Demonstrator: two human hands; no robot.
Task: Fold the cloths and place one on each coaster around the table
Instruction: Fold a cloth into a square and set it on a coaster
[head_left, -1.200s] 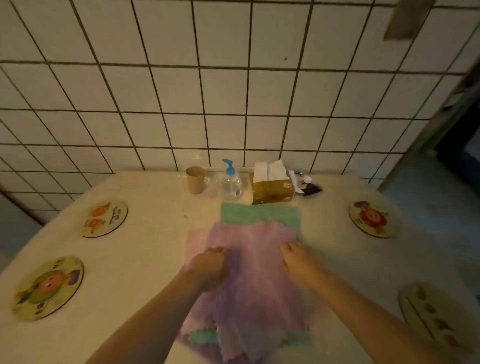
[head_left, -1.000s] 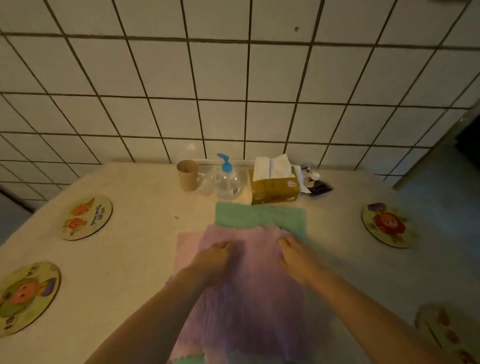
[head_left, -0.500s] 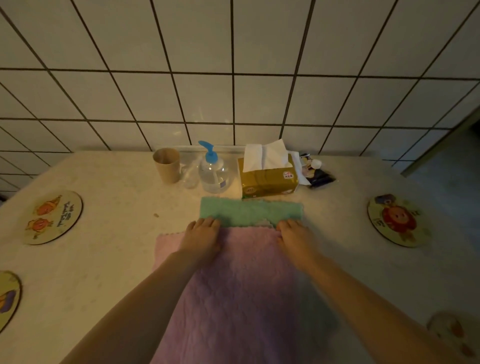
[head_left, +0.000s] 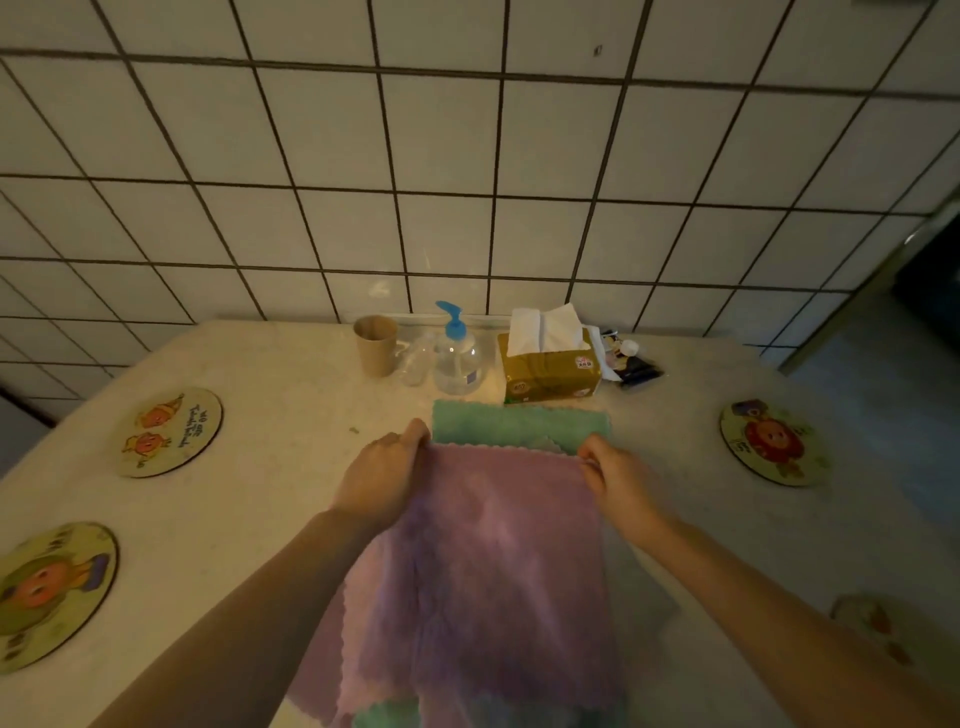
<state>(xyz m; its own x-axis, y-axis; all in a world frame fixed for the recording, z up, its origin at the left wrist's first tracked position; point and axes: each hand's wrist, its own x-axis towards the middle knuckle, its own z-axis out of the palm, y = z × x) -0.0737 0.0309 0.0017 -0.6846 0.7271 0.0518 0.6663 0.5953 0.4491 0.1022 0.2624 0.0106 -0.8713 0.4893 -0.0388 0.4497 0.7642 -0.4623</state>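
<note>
Left hand (head_left: 384, 480) and right hand (head_left: 618, 480) pinching purple cloth's (head_left: 493, 561) far corners, apparently lifted, green cloth (head_left: 519, 423) beyond, bare table (head_left: 270, 499) either side

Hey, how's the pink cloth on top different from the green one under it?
The pink cloth is pinched at its far corners by the left hand and right hand; no hand touches the green cloth. Pink shows nearly whole; green mostly just a far strip. Both have scalloped edges.

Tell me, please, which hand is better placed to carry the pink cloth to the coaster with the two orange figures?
Left. The left hand pinches the pink cloth at its far left corner, on the same side as that coaster. The right hand holds the other corner and would have to cross over.
</note>
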